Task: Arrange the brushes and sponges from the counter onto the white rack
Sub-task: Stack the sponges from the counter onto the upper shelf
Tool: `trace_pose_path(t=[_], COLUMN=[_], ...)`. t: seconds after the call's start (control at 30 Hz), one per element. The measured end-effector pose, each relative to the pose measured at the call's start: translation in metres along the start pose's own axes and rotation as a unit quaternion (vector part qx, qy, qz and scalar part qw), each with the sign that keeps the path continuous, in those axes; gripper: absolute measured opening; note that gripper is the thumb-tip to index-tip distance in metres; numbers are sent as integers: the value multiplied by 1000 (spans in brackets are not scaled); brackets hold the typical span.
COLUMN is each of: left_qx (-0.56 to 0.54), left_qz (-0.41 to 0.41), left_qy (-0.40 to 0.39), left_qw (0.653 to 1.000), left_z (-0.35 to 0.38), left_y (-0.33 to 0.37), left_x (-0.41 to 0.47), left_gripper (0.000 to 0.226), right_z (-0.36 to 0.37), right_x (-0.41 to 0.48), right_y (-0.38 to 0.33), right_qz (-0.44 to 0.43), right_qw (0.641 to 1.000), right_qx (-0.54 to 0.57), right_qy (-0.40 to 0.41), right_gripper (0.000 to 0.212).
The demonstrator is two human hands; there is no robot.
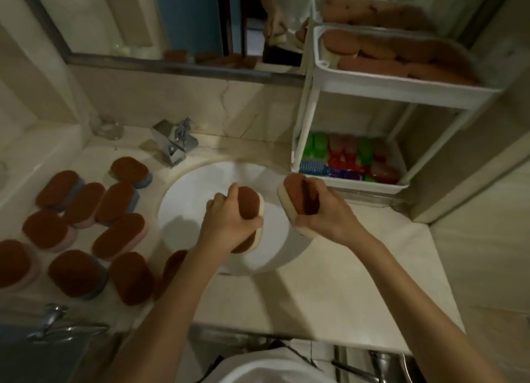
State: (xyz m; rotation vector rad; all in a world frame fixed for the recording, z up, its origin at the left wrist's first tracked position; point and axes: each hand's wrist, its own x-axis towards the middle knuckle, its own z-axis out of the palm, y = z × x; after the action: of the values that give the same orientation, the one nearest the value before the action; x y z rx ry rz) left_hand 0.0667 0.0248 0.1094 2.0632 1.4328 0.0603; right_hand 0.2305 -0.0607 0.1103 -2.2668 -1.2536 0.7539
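Note:
My left hand (229, 222) grips a brown-topped yellow sponge (249, 202) above the white sink basin (183, 205). My right hand (324, 210) holds a second brown-and-yellow sponge (292, 193) just right of the basin, in front of the white rack (401, 87). The rack stands on the counter at the right. Its upper tray holds several brown sponges (372, 53). Its bottom tray holds several coloured brushes (347, 156). Several more brown-topped sponges (114, 205) with pink or blue bases lie on the counter left of the basin.
A chrome tap (175, 141) stands behind the basin, with a clear glass (110, 129) to its left. A mirror (172, 18) runs along the wall. Beige counter (329, 291) stretches in front of the rack.

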Motion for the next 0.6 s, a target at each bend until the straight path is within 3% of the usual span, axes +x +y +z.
trace_pose_path(t=[0.2, 0.43, 0.6], left_qx=[-59, -29, -30], left_qz=[99, 198, 212], left_qy=[91, 160, 115], left_qw=[989, 967, 970], left_z=[-69, -136, -160], left_y=[82, 168, 219], left_x=[25, 48, 81], left_gripper=[84, 82, 75], right_z=[-83, -171, -222], right_x=[-3, 20, 62], right_y=[-36, -63, -63], right_qz=[-77, -117, -73], right_qw=[989, 958, 953], right_qx=[-14, -18, 34], right_qy=[128, 263, 292], right_gripper=[85, 82, 79])
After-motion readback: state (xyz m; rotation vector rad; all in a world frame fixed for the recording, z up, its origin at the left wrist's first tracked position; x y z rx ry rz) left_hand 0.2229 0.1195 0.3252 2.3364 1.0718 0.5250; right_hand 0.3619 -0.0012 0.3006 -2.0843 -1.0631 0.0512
